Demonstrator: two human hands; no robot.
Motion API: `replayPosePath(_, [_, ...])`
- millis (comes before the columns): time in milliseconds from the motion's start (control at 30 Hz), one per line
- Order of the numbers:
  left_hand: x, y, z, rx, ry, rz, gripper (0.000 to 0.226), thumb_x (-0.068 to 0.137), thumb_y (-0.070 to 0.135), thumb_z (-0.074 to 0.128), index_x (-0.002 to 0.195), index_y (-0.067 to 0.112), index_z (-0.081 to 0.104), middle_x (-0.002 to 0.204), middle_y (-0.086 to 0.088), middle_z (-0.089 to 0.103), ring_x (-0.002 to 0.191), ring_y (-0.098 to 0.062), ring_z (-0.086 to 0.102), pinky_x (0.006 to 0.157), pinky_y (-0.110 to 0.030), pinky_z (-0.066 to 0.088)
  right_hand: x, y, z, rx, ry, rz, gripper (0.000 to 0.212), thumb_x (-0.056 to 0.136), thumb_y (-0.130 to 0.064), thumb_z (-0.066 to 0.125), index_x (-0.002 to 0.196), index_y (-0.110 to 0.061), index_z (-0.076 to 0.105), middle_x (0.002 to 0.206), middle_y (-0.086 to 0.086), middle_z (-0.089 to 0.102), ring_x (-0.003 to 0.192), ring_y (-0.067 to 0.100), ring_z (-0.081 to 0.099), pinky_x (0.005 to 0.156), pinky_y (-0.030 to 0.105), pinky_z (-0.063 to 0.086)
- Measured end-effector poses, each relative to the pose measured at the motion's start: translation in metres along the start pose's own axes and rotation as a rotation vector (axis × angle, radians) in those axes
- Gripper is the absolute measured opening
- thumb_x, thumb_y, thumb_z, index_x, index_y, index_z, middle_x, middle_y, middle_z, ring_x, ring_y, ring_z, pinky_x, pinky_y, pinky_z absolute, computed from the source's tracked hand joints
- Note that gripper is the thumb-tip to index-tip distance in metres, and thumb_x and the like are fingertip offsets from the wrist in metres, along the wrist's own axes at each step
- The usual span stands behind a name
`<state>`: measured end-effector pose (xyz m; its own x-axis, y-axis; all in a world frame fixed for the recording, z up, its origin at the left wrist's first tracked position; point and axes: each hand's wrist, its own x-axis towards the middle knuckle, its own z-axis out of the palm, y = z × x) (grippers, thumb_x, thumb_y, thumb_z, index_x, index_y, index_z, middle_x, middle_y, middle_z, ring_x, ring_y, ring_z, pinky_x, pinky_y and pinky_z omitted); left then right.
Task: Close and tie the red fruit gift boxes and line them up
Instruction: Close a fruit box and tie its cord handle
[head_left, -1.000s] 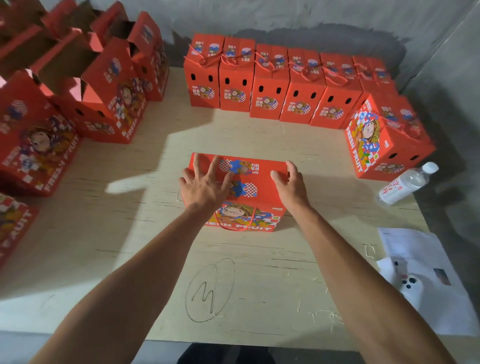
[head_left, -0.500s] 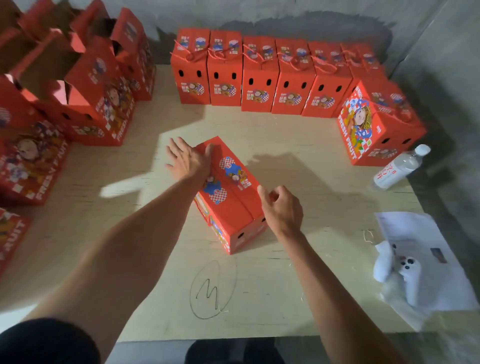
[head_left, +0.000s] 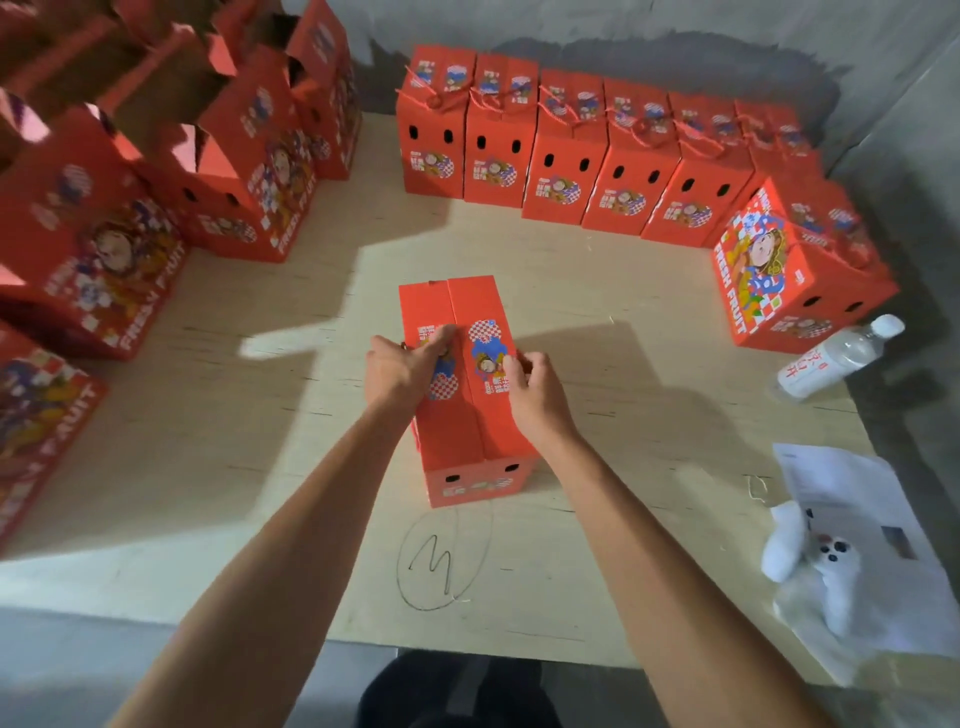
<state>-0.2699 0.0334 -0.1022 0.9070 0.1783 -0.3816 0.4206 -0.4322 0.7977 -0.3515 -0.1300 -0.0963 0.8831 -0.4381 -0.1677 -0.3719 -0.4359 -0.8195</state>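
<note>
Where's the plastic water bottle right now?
The clear plastic water bottle lies on its side at the table's right edge, just in front of the sideways red gift box.

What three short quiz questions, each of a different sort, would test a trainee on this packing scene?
1. True or false: the box under the hands has its top flaps shut.
2. Which lies right of the table? A) scissors B) bottle C) tape
3. Fill in: the left hand and right hand both rest on the box's ____.

Key: 1 true; 2 B; 3 top.
</note>
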Motion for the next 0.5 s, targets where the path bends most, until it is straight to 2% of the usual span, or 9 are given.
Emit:
replayPosePath(67, [-0.015,-0.011,-0.003,-0.019,0.021,0.012,0.089,0.053,0.092,0.066,0.088,0.011,0.074,0.074,-0.003,0.075,0.063,-0.018,0.072,0.054,-0.031,0.055,0.001,0.002,0.003,0.002,0.040,-0.038,0.022,0.105,-0.032,0.050,0.107,-0.010,0.049,0.106,0.015,0.063,0.088,0.031,0.061,0.065,0.035,0.041])
replayPosePath(167, [-0.027,-0.017,-0.004,-0.080,0.007,0.033,0.078,0.063,0.085,0.068,0.071,0.008,0.073,0.063,-0.004,0.073,0.057,-0.020,0.071,0.050,-0.034,0.052,-0.005,-0.001,0.006,-0.162,0.191,-0.165,0.022,0.104,-0.023,0.052,0.109,-0.002,0.051,0.107,0.017,0.062,0.094,0.035,0.061,0.066,0.033,0.038])
replayPosePath(200, [-0.029,-0.017,-0.004,-0.083,0.025,0.051,0.076,0.066,0.083,0.069,0.066,0.008,0.069,0.059,-0.005,0.070,0.053,-0.021,0.068,0.049,-0.034,0.049,-0.008,-0.002,0.009,-0.231,0.246,-0.228,0.020,0.104,-0.020,0.053,0.109,-0.001,0.054,0.107,0.016,0.062,0.095,0.034,0.061,0.066,0.031,0.036])
replayPosePath(267, [-0.032,-0.018,-0.006,-0.081,0.092,0.125,0.067,0.079,0.073,0.068,0.057,0.010,0.054,0.050,-0.005,0.055,0.044,-0.013,0.049,0.046,-0.031,0.035,-0.013,-0.008,0.011,-0.349,0.296,-0.325,0.015,0.104,-0.017,0.053,0.107,-0.003,0.057,0.107,0.015,0.061,0.097,0.031,0.061,0.066,0.030,0.040])
replayPosePath(300, [-0.034,-0.019,-0.007,-0.092,0.116,0.169,0.062,0.087,0.064,0.066,0.057,0.013,0.047,0.051,-0.002,0.047,0.043,-0.008,0.040,0.046,-0.030,0.031,-0.015,-0.011,0.010,-0.393,0.301,-0.348,0.014,0.103,-0.016,0.053,0.106,-0.004,0.057,0.106,0.014,0.061,0.096,0.029,0.061,0.066,0.032,0.045])
replayPosePath(367, [-0.037,-0.024,-0.009,-0.121,0.123,0.229,0.053,0.098,0.050,0.059,0.062,0.013,0.045,0.055,0.000,0.045,0.046,-0.006,0.036,0.046,-0.030,0.031,-0.018,-0.014,0.009,-0.431,0.317,-0.408,0.013,0.102,-0.016,0.055,0.100,-0.004,0.058,0.102,0.013,0.060,0.094,0.029,0.059,0.070,0.039,0.054])
replayPosePath(433, [-0.039,-0.026,-0.012,-0.118,0.094,0.265,0.049,0.101,0.041,0.057,0.064,0.011,0.045,0.058,-0.003,0.046,0.052,-0.013,0.038,0.050,-0.035,0.032,-0.022,-0.018,0.010,-0.421,0.352,-0.524,0.013,0.097,-0.016,0.061,0.094,-0.004,0.060,0.101,0.014,0.061,0.094,0.031,0.059,0.078,0.043,0.053])
replayPosePath(500, [-0.043,-0.017,-0.020,-0.140,0.075,0.315,0.050,0.100,0.035,0.059,0.060,0.015,0.038,0.054,0.004,0.037,0.051,-0.010,0.031,0.050,-0.034,0.027,-0.032,-0.029,0.022,-0.400,0.294,-0.662,0.011,0.093,-0.017,0.065,0.089,-0.006,0.063,0.098,0.011,0.063,0.094,0.031,0.059,0.084,0.042,0.049])
